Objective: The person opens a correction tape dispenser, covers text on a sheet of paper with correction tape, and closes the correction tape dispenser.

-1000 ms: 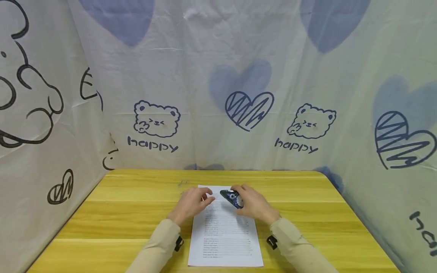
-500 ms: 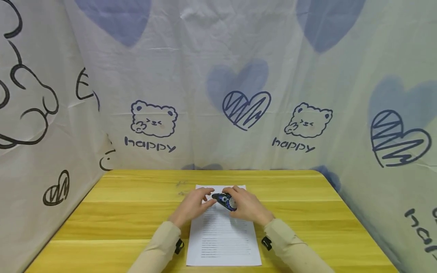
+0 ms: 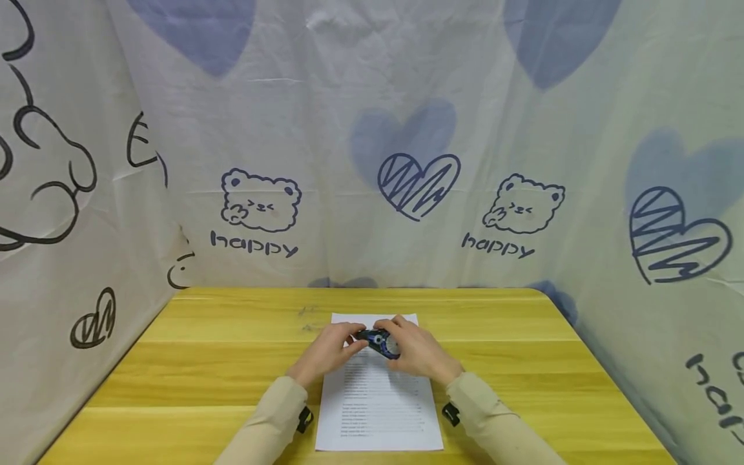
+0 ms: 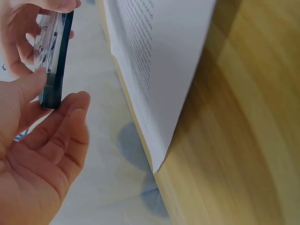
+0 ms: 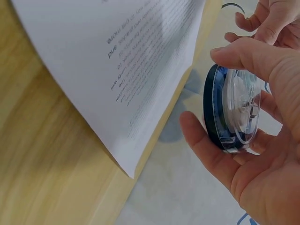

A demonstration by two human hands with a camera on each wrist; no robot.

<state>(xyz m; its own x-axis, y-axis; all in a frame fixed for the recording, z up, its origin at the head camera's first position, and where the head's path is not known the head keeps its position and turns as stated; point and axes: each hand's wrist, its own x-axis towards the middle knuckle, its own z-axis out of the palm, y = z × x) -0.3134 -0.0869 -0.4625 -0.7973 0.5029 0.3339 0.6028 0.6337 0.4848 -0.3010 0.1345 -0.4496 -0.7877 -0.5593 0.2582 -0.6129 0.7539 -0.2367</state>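
A dark blue and clear plastic tape dispenser (image 3: 383, 343) is held above a printed sheet of paper (image 3: 380, 413) in the head view. The right hand (image 3: 420, 351) grips its wide end, thumb and fingers around the edges; the right wrist view shows the clear side of the dispenser (image 5: 241, 105) against that hand (image 5: 276, 122). At the narrow end, the left hand (image 3: 327, 352) pinches the tip. In the left wrist view, this hand (image 4: 42, 150) has its thumb on the clear side of the dispenser (image 4: 55, 61) and fingers curled at its end.
The paper lies on a yellow wood-grain table (image 3: 232, 361). Pale cloth (image 3: 337, 129) printed with hearts and bears hangs behind the table and at both sides. Each wrist carries a black strap.
The right hand has brought the dispenser leftward to the left hand. The left fingers, apart from it before, now pinch its narrow end. The whole head view has shifted slightly.
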